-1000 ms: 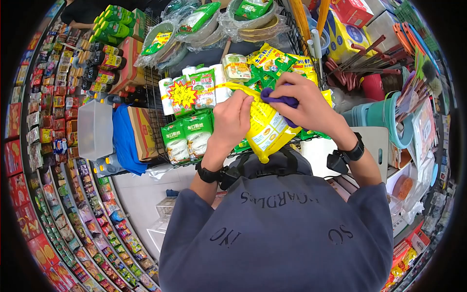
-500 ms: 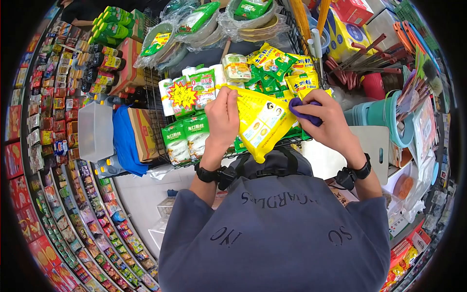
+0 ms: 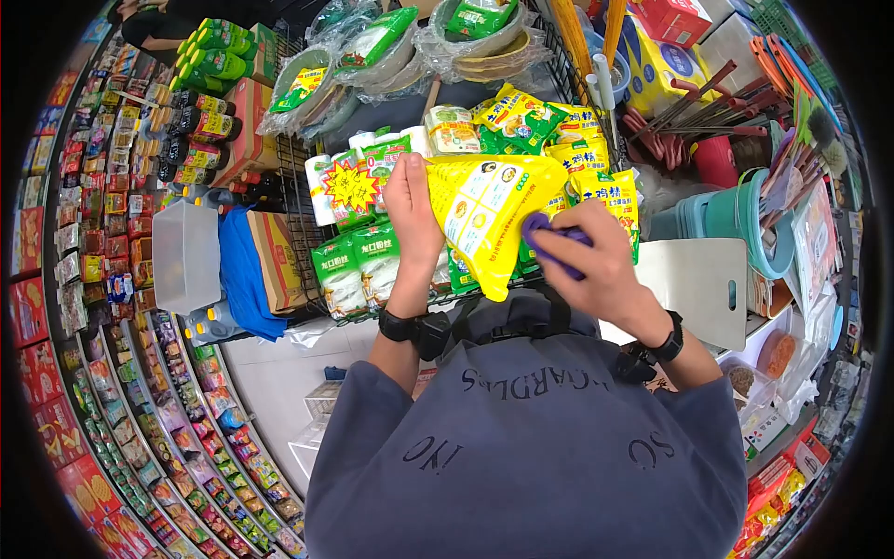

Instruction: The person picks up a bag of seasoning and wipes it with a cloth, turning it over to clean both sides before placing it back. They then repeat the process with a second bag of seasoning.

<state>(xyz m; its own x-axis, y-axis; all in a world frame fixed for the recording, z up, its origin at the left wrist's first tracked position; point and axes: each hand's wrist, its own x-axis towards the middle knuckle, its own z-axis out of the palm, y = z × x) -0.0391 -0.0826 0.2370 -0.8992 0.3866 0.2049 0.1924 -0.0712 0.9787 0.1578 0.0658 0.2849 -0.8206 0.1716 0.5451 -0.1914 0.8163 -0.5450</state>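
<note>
My left hand [image 3: 413, 212] is closed on the left corner of a yellow seasoning packet [image 3: 484, 210], which is tilted with its printed back facing me. A bunched purple cloth [image 3: 542, 235] is gripped in my right hand [image 3: 601, 259] and pressed to the packet's right side. Behind and right of it, yellow and green seasoning packets [image 3: 605, 191] lie heaped in a black wire rack. Green and white bags of vermicelli [image 3: 358, 270] stand close to my left wrist. White rolls in a wrapper with a yellow starburst label [image 3: 352, 189] sit beyond that hand.
Plastic-wrapped bowls [image 3: 484, 42] with packets in them stand at the rack's back. To the left are a clear plastic bin [image 3: 184, 256], a cardboard box [image 3: 279, 261] and long shelves of small goods. A white board [image 3: 694, 289] and teal buckets [image 3: 736, 210] are on the right.
My right hand has moved left and slightly down with the cloth, across the packet's right side. The packet has turned in my left hand, which has shifted a little left and up.
</note>
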